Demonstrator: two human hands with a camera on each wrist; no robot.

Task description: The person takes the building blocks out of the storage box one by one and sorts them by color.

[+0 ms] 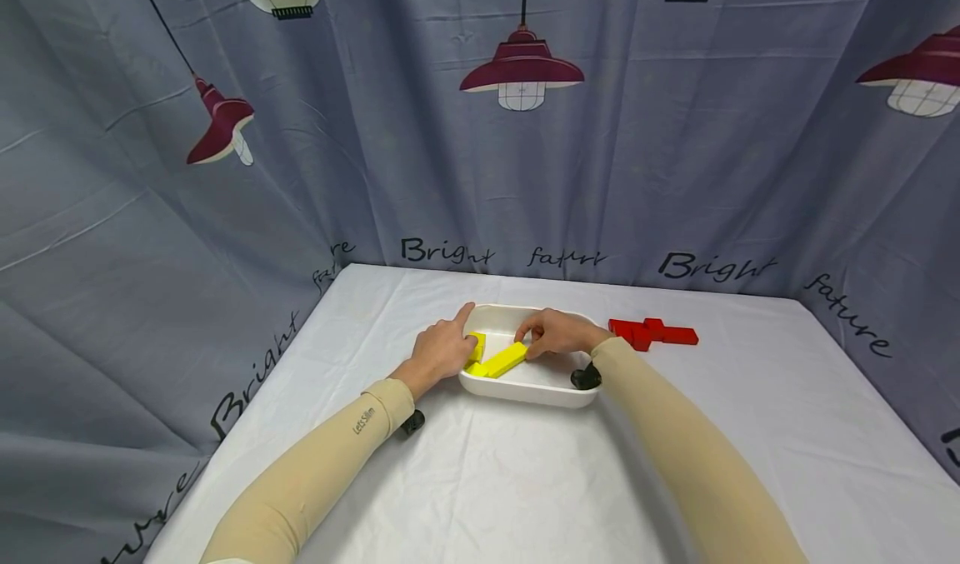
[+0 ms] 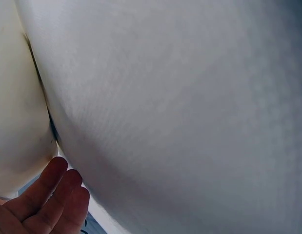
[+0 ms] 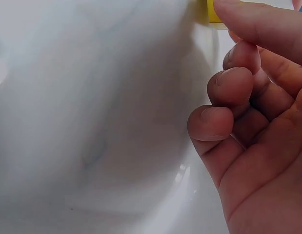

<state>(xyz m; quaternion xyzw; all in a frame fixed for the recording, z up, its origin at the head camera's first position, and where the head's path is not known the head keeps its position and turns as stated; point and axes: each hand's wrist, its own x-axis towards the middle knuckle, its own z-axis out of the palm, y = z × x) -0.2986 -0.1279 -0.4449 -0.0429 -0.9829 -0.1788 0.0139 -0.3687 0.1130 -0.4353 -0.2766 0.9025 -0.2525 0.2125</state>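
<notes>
A white tray (image 1: 525,391) stands on the table with yellow blocks inside. My left hand (image 1: 441,349) grips its left wall, thumb inside and index finger stretched along the rim. The other left-hand fingers (image 2: 48,200) show in the left wrist view, outside the tray. Over the tray's interior, my right hand (image 1: 561,332) pinches one end of a long yellow block (image 1: 506,360), which slants down toward the tray's left side. The same block (image 3: 212,11) peeks in at the top of the right wrist view. Another yellow block (image 1: 478,346) lies by my left thumb, partly hidden.
Red blocks (image 1: 637,332) lie on the white-clothed table (image 1: 525,481), just right of the tray beyond my right wrist. Black wrist cameras (image 1: 585,377) sit under both wrists. A grey curtain (image 1: 480,181) with printed lamps hangs behind the table.
</notes>
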